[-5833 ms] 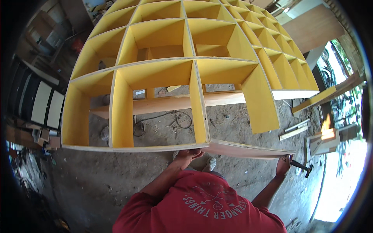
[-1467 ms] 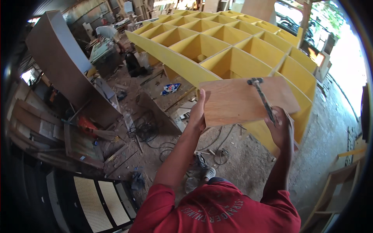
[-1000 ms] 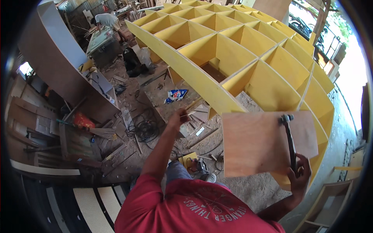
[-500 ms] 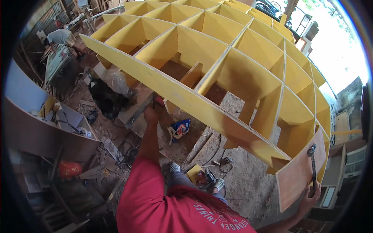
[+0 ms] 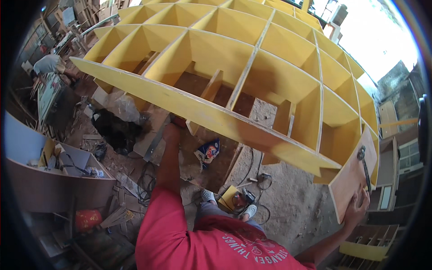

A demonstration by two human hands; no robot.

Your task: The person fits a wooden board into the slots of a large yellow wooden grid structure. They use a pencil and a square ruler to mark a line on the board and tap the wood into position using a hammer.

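My right hand [image 5: 357, 202] grips a rectangular plywood board [image 5: 344, 189] and a hammer [image 5: 365, 166] lying along its face, tilted beside the right corner of a large curved yellow grid frame [image 5: 225, 49]. My left hand [image 5: 171, 131] reaches out under the frame's front rail [image 5: 180, 105]; its fingers curl at a small reddish object [image 5: 179, 122] that I cannot make out, near a metal strip [image 5: 155, 141]. A blue and white bag [image 5: 207, 153] lies to the right of that hand.
A person bends over a cluttered bench [image 5: 54, 96] at far left. A curved cabinet piece [image 5: 45, 180], black bags [image 5: 114, 126] and a red container [image 5: 87, 220] lie left. Cords and a power tool [image 5: 247, 198] lie by my feet on the dusty floor [image 5: 288, 202]. More wooden cabinets [image 5: 387, 157] stand right.
The view has swung left from the frame's end to its long rail. My left hand has let go of the board and reached forward under the frame; my right hand has carried board and hammer rightward.
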